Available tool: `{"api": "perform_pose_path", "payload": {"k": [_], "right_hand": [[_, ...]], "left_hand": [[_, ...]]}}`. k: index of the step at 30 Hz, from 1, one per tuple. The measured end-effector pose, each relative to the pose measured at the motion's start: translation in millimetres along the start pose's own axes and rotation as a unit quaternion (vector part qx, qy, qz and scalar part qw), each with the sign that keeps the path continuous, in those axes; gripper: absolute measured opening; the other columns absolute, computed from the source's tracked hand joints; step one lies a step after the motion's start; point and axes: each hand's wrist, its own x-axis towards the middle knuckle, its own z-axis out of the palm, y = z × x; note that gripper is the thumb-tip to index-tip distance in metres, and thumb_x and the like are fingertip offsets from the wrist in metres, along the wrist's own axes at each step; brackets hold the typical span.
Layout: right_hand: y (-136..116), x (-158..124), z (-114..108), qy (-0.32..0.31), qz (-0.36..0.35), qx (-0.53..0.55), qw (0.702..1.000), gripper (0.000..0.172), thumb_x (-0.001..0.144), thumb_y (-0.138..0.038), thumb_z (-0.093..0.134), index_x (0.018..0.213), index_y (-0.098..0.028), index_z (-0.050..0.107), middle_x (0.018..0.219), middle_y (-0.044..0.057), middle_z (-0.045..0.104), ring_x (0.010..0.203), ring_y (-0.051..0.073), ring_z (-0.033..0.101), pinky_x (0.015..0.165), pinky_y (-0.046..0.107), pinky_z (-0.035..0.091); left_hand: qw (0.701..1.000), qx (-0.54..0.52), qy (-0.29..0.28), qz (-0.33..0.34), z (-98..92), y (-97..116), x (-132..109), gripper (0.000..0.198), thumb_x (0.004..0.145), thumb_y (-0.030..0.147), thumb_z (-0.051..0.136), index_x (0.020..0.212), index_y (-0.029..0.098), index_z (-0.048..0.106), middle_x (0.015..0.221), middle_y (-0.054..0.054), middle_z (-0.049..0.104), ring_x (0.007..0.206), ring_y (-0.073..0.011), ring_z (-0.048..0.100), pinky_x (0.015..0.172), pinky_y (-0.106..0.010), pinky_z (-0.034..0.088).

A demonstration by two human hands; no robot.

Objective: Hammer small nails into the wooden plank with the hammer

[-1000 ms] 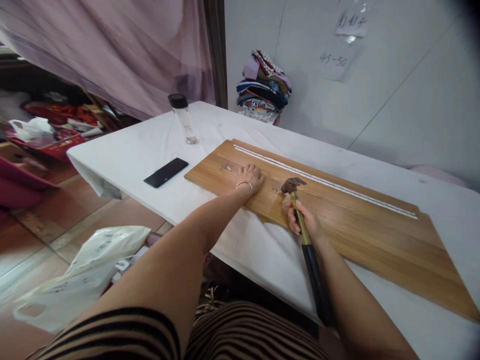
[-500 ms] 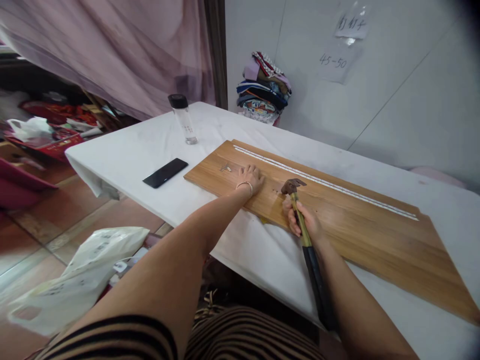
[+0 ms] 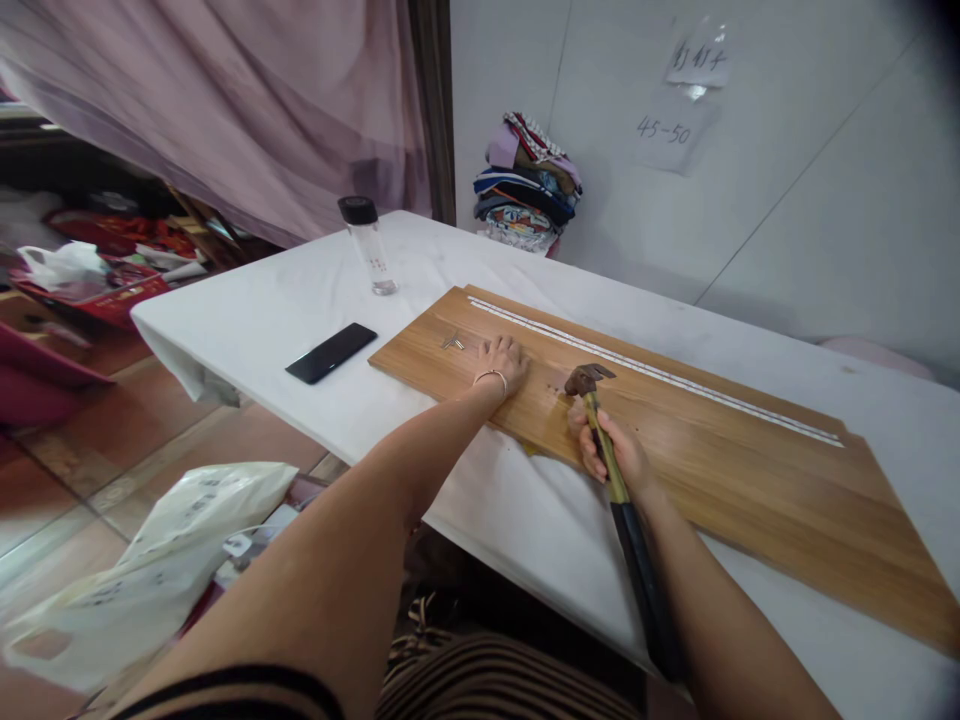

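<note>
Hammer [image 3: 619, 487] over board [image 3: 757, 470], I have the right hand [image 3: 609, 452] clenched round it, left hand [image 3: 504, 362] flat, released. Nails [image 3: 453, 343] beside it lie loose, undriven; specks [image 3: 553, 388] may be driven ones.

A thin, shiny bracelet [image 3: 491, 372] circles the left wrist [image 3: 487, 387]; the clothing [image 3: 517, 670] is striped black and tan.
</note>
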Motion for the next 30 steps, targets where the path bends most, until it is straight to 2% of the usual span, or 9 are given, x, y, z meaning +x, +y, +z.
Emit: {"api": "perform_pose_path", "payload": {"k": [10,17,23,30], "right_hand": [[0.3,-1.2,2.2,0.015,-0.003,0.003,1.0,0.047,0.083,-0.066,0.073,0.093,-0.022,0.063,0.054,-0.007,0.056,0.028,0.007,0.035,0.028,0.021,0.028],[1.1,-0.6,2.4,0.007,0.002,0.011,1.0,0.043,0.086,-0.062,0.072,0.094,-0.021,0.063,0.055,-0.007,0.055,0.029,0.007,0.034,0.027,0.021,0.027],[-0.1,-0.4,3.8,0.006,0.004,0.016,1.0,0.042,0.085,-0.062,0.073,0.094,-0.021,0.064,0.053,-0.007,0.054,0.029,0.007,0.033,0.026,0.021,0.028],[-0.6,-1.4,4.3,0.009,0.007,0.021,1.0,0.041,0.087,-0.062,0.071,0.094,-0.022,0.064,0.053,-0.007,0.054,0.028,0.007,0.033,0.027,0.02,0.027]], "left_hand": [[1.0,-0.009,-0.004,0.0,-0.4,-1.3,0.9,0.041,0.107,0.038,0.038,0.127,0.021,0.07,0.149,-0.015,0.062,0.144,-0.0302,0.05,0.122,-0.05,0.035],[0.999,-0.026,0.017,-0.043,0.6,-3.8,-0.6,0.051,0.106,0.052,0.04,0.144,0.025,0.061,0.171,-0.011,0.044,0.161,-0.0323,0.03,0.13,-0.056,0.023],[1.0,-0.003,-0.018,-0.015,-1.9,-0.2,-0.7,0.054,0.104,0.056,0.04,0.141,0.023,0.063,0.166,-0.014,0.05,0.155,-0.0338,0.038,0.128,-0.056,0.025],[1.0,0.003,-0.018,-0.014,-2.1,-0.1,-1.0,0.053,0.105,0.056,0.039,0.14,0.024,0.063,0.164,-0.014,0.051,0.153,-0.0351,0.04,0.127,-0.056,0.027]]}}
